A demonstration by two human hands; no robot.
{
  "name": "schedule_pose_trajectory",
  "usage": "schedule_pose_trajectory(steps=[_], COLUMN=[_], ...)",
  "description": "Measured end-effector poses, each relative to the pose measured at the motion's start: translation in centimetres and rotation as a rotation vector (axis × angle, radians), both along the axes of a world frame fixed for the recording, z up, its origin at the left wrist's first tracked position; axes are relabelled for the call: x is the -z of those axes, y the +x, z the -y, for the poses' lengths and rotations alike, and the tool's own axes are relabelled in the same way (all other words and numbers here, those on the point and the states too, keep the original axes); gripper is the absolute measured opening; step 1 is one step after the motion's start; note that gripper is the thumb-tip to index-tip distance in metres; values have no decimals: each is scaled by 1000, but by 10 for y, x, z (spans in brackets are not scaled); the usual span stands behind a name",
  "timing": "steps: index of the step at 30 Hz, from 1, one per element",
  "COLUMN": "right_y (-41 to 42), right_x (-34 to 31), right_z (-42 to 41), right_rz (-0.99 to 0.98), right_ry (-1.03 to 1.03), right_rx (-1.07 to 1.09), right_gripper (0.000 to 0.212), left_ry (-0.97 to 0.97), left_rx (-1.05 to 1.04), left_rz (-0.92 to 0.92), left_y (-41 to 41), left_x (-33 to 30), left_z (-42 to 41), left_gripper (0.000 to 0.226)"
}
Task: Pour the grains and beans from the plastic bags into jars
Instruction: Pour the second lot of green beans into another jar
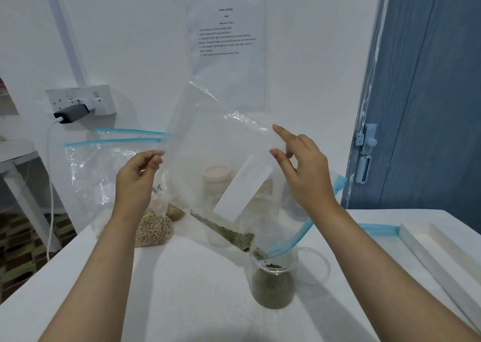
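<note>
I hold a clear zip bag [221, 146] tilted above the table, its blue zip mouth [286, 245] down over a glass jar [273, 284]. My left hand [138, 177] pinches the bag's left edge. My right hand [302, 167] pinches its right edge, index finger raised. A thin line of green beans [229, 233] runs down the bag's lower fold and drops into the jar, which is partly full of green beans. A second bag with pale beans [153, 228] lies behind my left forearm.
A clear jar lid [316, 263] lies right of the jar. Jars with pale lids [217, 175] stand behind the bag. An empty zip bag [88, 170] leans at the wall. A white tray [440, 253] sits at the right; a socket with a charger [73, 112] is on the wall.
</note>
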State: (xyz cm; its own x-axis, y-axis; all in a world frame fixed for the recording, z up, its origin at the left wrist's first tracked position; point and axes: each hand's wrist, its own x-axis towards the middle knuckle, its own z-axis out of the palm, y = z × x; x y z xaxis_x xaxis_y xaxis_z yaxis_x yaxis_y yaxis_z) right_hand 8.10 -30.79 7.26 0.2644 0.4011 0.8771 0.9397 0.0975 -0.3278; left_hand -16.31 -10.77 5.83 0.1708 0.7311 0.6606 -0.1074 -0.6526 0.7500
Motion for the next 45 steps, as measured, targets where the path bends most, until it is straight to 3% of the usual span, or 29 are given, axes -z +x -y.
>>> schedule_pose_trajectory(steps=[23,26,28,31,35,40,45], right_y=[5,3,4,3,4,4,6], right_x=[5,10,12,13,12,14,13], right_z=[-1,-3,-3,-4,-5,-5,-4], right_rz=[-53,-28,-34,-38,-56,-88,-85], right_ry=[22,23,28,29,16,19,3], right_rx=[-33,-37,-48,-62,-58,-47,-25], right_gripper=[38,37,37,37,37,37,36], left_ry=[-30,-224,-466,-665,-589,-495,-470], left_rx=[-56,-109,-32,118,127,96,70], left_rz=[-65,30,145,284,245,165,156], left_y=[4,8,13,17,13,11,15], left_x=[7,25,37,39,35,35,32], left_z=[0,3,6,11,7,7,6], left_gripper=[15,27,41,37,39,21,25])
